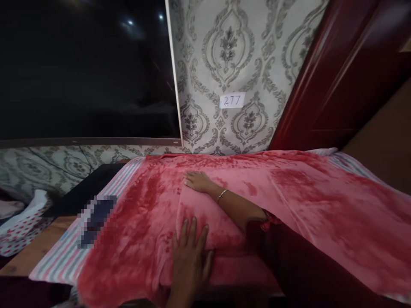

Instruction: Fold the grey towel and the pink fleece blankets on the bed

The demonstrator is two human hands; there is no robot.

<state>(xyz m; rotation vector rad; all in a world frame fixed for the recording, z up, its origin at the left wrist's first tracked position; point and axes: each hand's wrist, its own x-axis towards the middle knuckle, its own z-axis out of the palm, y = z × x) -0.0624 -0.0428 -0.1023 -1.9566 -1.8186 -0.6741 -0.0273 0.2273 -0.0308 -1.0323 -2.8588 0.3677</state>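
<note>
A pinkish-red plush blanket (pixel 135 239) lies spread over the surface before me, with a section folded over itself near the middle. My left hand (pixel 191 252) rests palm down on the near left part of the folded section, fingers spread and pointing away from me. Farther off, my right hand (pixel 198 182) lies flat at the far left corner of the fold, its arm reaching across from the right. A bracelet circles the right wrist. Neither hand grips the cloth.
Under the blanket, a striped cloth (pixel 61 261) shows at both sides. A blurred-out dark object (pixel 98 220) lies on it at left. Behind stand a large dark television (pixel 86 72) and patterned wallpaper with a "277" label (pixel 232 100). Dotted fabric (pixel 24 231) sits far left; a dark red door (pixel 340 72) is at right.
</note>
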